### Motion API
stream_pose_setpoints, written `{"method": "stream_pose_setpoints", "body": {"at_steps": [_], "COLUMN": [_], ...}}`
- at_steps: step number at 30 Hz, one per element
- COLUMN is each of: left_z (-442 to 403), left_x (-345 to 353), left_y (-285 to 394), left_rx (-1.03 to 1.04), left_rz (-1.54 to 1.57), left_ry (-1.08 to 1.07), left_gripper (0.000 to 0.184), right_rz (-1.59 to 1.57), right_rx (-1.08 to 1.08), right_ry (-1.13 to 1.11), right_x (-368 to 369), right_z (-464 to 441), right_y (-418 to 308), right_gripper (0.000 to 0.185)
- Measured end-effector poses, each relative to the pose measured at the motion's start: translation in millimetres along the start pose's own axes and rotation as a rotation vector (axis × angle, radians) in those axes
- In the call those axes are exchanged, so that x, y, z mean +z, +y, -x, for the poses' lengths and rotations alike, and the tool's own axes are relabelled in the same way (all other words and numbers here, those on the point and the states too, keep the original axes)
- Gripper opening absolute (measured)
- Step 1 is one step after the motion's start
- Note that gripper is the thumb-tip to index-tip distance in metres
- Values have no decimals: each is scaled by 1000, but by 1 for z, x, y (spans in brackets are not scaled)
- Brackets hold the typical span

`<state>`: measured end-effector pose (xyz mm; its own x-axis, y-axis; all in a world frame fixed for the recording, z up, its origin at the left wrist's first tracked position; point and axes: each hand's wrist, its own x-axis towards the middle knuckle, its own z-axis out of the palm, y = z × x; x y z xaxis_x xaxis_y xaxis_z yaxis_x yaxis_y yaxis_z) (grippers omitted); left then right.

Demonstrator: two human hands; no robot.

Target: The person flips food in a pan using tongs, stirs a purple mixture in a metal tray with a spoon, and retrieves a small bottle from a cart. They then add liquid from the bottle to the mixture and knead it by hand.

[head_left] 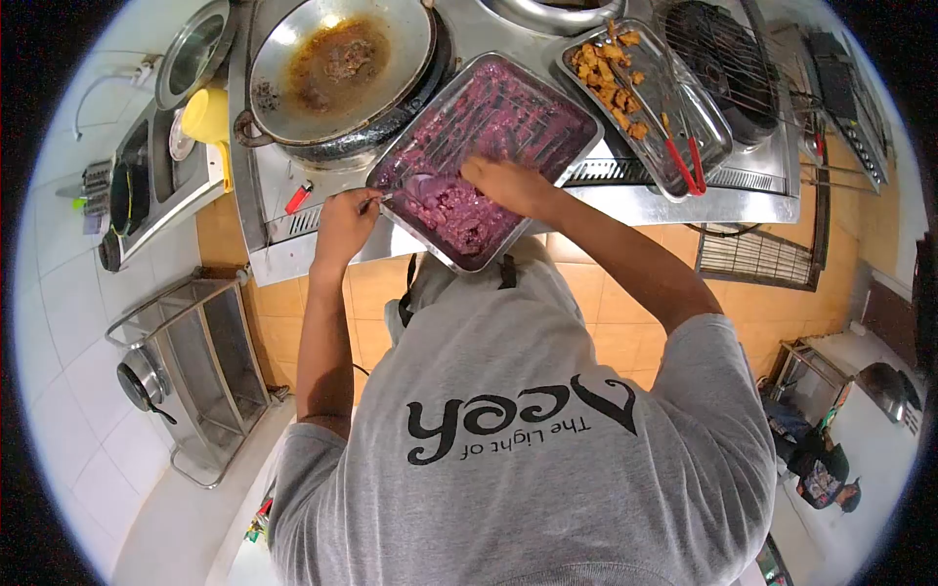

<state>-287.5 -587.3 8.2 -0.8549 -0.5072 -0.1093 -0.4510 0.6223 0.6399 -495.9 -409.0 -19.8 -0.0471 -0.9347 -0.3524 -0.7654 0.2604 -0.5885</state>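
Note:
A metal tray (592, 144) filled with a purple, lumpy mixture (513, 112) lies near the front edge of the metal counter. At its left corner, my left hand (344, 227) is closed around the handle of a metal spoon (420, 186), whose bowl rests in the mixture. Over the tray's middle, my right hand (508, 186) has its fingers pressed together at the mixture's surface; whatever they hold is hidden. Rows of thin skewer-like strips show in the far part of the tray.
A wok (272, 68) with brown oil stands at the back left, a red lighter (298, 198) before it. To the right are a tray of fried pieces (611, 73), red-handled tongs (696, 166) and a round grill (718, 59). Another person (823, 479) is far right.

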Motion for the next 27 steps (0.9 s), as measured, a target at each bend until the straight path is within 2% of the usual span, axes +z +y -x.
{"method": "stream_pose_setpoints", "body": {"at_steps": [3,4,8,14,17,21,24,26,27], "left_z": [4,7,20,35,40,54,62,62,63], "left_x": [-15,-19,-33,-38,-44,-52,-56,-60,-62], "left_y": [6,7,13,5,1,-14,-23,-14,-9], "left_rx": [-43,-48,-80,-123,-268,-286,-290,-366,-407], "left_rz": [-34,-38,-96,-87,-97,-53,-23,-25,-26], "left_ry": [58,68,106,236,229,297,365,323,306], "left_gripper": [15,15,16,16,16,17,18,19,19], "right_rz": [-142,-130,318,184,160,132,171,218,187], "right_rx": [76,136,206,138,-45,179,57,-44,-4], "right_ry": [100,275,494,333,216,398,410,369,404], "right_x": [-26,-40,-15,7,13,-1,24,35,31], "right_z": [9,9,-50,-30,-25,-33,-40,-38,-37], "right_y": [-13,-24,14,-19,-35,-30,-35,-40,-41], "right_gripper": [19,15,19,16,18,13,12,12,12]}}
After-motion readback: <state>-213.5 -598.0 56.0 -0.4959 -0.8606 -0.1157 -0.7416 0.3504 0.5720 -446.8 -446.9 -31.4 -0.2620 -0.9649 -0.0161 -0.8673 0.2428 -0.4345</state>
